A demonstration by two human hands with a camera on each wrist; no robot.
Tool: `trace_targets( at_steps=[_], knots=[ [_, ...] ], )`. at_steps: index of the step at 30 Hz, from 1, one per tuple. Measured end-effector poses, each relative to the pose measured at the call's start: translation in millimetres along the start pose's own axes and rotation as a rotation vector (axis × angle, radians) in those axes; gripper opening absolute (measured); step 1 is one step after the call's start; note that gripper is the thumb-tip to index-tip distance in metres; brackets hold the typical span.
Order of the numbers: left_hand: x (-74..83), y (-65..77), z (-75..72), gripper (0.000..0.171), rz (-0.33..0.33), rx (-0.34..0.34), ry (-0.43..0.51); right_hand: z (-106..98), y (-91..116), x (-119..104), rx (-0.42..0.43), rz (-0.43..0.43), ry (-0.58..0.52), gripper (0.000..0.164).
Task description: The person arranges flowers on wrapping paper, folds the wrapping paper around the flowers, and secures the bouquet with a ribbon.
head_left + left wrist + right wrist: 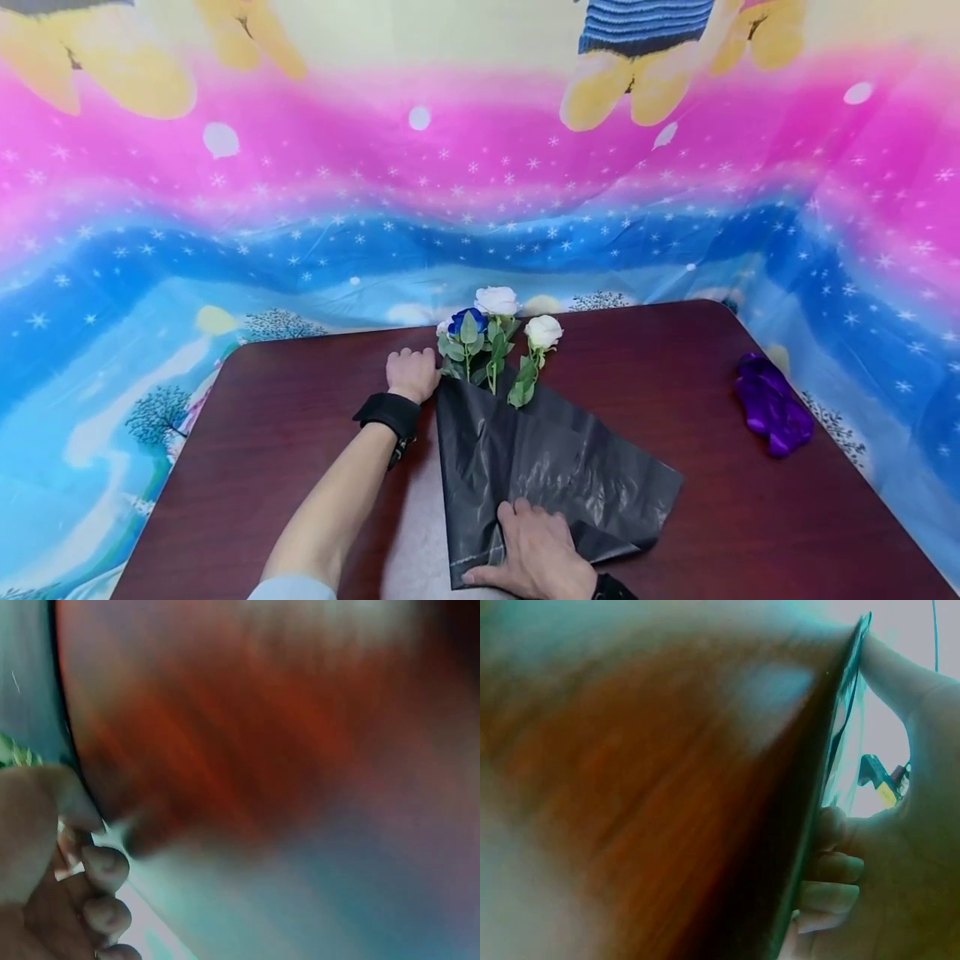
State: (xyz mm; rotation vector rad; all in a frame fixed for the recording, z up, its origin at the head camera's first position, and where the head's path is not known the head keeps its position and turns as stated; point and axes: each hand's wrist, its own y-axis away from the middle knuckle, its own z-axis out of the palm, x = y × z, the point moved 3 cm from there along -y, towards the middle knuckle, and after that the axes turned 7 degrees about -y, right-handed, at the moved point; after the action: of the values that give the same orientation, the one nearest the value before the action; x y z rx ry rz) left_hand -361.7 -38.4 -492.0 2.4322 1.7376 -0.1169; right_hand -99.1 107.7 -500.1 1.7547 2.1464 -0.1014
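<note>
A sheet of black wrapping paper (570, 467) lies folded over a small bunch of flowers on the table. White roses (543, 332) and a blue rose (467, 322) with green leaves stick out of its upper end; their lower stems are hidden. At the paper's upper left corner, my left hand (413, 373) pinches the edge. The left wrist view shows that hand's thumb and bent fingers (106, 868) at the dark edge. Lower down, my right hand (536, 550) presses on the paper with thumb and fingers spread apart. In the right wrist view the paper (810, 802) appears edge-on beside the fingers.
A shiny purple ribbon bundle (772, 406) lies near the right edge of the dark red wooden table (315, 392). Behind and around the table hangs a colourful printed cloth (480, 183). Black bands circle both wrists.
</note>
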Motion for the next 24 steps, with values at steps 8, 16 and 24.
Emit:
trace_targets(
  at_steps=[8,16,24],
  knots=[
    [1.7,27.9,-5.2,0.016,-0.084,0.164,0.1,-0.6,-6.9,4.5,-0.125,0.072,-0.109,0.087],
    [21.8,80.8,-11.2,0.011,0.118,0.471,0.2,-2.9,-2.9,9.2,-0.152,0.084,-0.192,0.081],
    [73.7,132.6,-25.5,0.013,0.552,0.447,0.171,-6.3,-0.6,4.3,-0.074,0.014,-0.167,0.083]
  ],
)
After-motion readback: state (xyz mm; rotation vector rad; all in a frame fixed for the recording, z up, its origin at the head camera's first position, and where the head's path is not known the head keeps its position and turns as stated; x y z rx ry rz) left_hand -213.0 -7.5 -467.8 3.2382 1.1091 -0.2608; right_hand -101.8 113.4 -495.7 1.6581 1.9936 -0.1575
